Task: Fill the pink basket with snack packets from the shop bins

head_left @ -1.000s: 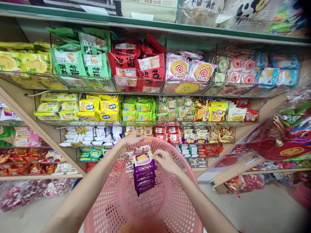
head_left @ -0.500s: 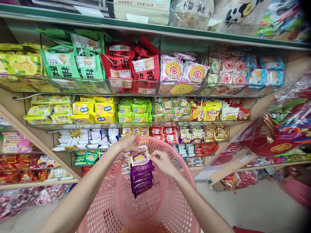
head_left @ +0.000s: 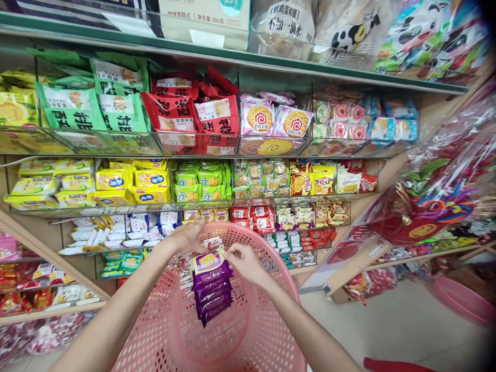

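A pink perforated plastic basket (head_left: 271,248) is in front of me, tilted so I look down into it. Inside, near its far side, is a stack of purple soda biscuit packets (head_left: 212,281), the top one with a yellow and white label. My right hand (head_left: 246,262) pinches the right edge of that top packet between thumb and fingers. At the basket's far left rim is my left hand (head_left: 188,238), curled over the rim with its thumb on the inner side; some fingertips are hidden. Small white packets (head_left: 186,271) lie just left of the purple ones.
Shelves of packaged snacks rise ahead, with red pouches (head_left: 189,111), green pouches (head_left: 93,106) and yellow packs (head_left: 132,181) behind clear fronts (head_left: 271,147). Plastic-wrapped goods (head_left: 422,206) jut out at right. Another pink basin (head_left: 463,299) stands on the floor at right.
The view has shifted, so the shelves appear further left and the basket slightly left and lower. Both hands keep nearly the same place at the basket and packets.
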Action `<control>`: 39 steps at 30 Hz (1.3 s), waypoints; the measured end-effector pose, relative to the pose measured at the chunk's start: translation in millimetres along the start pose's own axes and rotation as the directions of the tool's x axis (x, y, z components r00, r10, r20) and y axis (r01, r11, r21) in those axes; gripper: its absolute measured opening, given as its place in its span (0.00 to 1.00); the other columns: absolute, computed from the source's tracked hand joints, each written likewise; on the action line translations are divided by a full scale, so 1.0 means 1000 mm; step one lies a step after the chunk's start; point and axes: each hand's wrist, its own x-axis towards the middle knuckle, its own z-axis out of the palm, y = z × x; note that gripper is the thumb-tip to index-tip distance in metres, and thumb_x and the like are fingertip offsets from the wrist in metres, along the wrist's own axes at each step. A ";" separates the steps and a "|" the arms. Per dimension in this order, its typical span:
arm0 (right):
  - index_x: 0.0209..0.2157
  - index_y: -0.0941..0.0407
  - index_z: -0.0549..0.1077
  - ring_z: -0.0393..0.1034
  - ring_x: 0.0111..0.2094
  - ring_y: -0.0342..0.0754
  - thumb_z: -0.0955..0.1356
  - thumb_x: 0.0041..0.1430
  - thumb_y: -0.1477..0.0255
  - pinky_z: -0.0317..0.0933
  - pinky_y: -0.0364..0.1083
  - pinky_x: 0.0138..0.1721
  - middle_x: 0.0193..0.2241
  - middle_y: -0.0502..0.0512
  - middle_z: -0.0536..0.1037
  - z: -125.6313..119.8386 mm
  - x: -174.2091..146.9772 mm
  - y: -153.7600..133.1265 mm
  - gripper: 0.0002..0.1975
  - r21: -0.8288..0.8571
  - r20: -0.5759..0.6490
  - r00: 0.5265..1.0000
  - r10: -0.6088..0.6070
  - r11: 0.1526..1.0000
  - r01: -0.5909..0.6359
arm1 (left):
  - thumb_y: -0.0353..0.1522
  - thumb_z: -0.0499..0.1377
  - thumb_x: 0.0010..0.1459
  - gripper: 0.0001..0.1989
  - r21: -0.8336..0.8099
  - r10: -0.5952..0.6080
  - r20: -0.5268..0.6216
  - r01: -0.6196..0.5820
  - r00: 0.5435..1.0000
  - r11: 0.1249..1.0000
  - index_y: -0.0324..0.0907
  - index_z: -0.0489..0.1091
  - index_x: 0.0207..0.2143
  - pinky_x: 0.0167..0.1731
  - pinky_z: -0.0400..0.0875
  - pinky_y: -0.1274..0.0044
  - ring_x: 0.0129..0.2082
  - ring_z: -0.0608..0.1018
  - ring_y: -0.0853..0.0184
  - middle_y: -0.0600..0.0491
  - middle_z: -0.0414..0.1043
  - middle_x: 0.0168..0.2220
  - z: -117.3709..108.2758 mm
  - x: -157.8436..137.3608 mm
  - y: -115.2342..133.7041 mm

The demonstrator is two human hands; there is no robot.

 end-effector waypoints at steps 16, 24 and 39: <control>0.23 0.58 0.69 0.56 0.19 0.38 0.67 0.49 0.64 0.52 0.40 0.20 0.21 0.48 0.71 -0.085 0.029 -0.001 0.11 0.199 -0.299 0.946 0.128 0.978 -0.070 | 0.49 0.62 0.37 0.50 -0.057 -0.030 -0.022 0.029 0.999 0.998 0.38 0.49 0.60 0.56 0.56 0.70 0.61 0.58 0.54 0.38 0.49 0.63 0.005 -0.001 -0.014; 0.24 0.58 0.68 0.57 0.14 0.37 0.69 0.45 0.75 0.52 0.38 0.14 0.18 0.48 0.71 -0.093 0.108 0.058 0.05 0.472 -0.421 0.785 0.454 0.849 -0.238 | 0.48 0.61 0.37 0.49 -0.068 -0.118 -0.028 0.116 0.993 0.991 0.39 0.50 0.60 0.53 0.59 0.69 0.58 0.63 0.52 0.40 0.57 0.60 0.000 -0.015 -0.024; 0.26 0.59 0.65 0.59 0.15 0.36 0.65 0.53 0.81 0.53 0.37 0.15 0.16 0.44 0.67 -0.081 0.146 0.071 0.05 0.496 -0.477 0.690 0.545 0.814 -0.301 | 0.47 0.61 0.38 0.49 -0.082 -0.149 -0.058 0.144 0.987 0.986 0.36 0.50 0.60 0.54 0.58 0.69 0.58 0.62 0.52 0.38 0.55 0.61 0.002 -0.021 -0.031</control>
